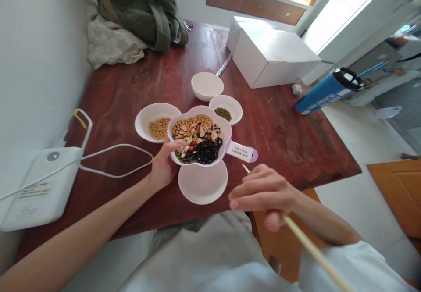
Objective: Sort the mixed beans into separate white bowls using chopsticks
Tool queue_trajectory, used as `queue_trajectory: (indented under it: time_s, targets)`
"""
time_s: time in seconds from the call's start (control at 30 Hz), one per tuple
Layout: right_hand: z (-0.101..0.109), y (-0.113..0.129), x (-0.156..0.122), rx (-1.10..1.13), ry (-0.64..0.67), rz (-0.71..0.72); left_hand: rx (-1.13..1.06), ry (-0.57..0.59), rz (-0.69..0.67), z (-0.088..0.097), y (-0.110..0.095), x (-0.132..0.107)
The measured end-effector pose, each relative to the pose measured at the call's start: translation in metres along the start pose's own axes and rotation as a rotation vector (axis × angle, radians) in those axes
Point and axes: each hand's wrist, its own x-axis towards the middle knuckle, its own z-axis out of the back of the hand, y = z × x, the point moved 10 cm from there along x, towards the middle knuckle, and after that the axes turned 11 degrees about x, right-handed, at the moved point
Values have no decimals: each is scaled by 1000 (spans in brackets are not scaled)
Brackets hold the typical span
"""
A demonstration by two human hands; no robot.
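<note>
My left hand [163, 167] grips the left rim of a white-and-lilac flower-shaped bowl [226, 126] with a labelled handle [241, 151]. Yellow soybeans, peanuts, black beans and a few red pieces lie mixed in it. Wrapped around a pale wooden chopstick [317, 252], my right hand [266, 193] is just right of the bowl; its tip points up and left. Whether a second stick is in the grip I cannot tell. A white bowl [144, 117] of soybeans and another [235, 105] of green mung beans stand behind. Bare white bowls stand at the back [207, 86] and front [203, 184].
A white box [263, 55] and a blue tumbler [329, 91] occupy the far right of the dark red table [279, 138]. On the left lie a white power bank [44, 186] with a looping cable [115, 176]. A green bag [141, 11] and pale cloth [113, 42] sit at the back left.
</note>
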Motion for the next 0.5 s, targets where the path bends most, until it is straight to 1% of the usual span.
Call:
queue_trajectory:
  time_s: [0.07, 0.13, 0.2, 0.27, 0.33, 0.4, 0.47, 0.5]
  targets:
    - [36, -6, 4, 154, -197, -137, 16, 26, -15, -1, 0, 0]
    - [71, -13, 3, 214, -341, -234, 37, 22, -28, -1, -1, 0]
    - [101, -24, -3, 235, -446, -288, 50, 6, -31, 0, -1, 0]
    - [121, -42, -16, 241, -532, -344, 45, 4, -31, 0, -1, 0]
    - [131, -63, -33, 227, -601, -415, 31, 13, -30, -2, -1, 0]
    - [131, -82, -47, 221, -625, -470, 25, 16, -22, -2, -1, -1]
    - [127, -91, -54, 221, -612, -486, 22, 17, -7, -1, 1, -1]
    - [126, -92, -55, 212, -601, -477, 19, 18, 0, -1, 1, -1]
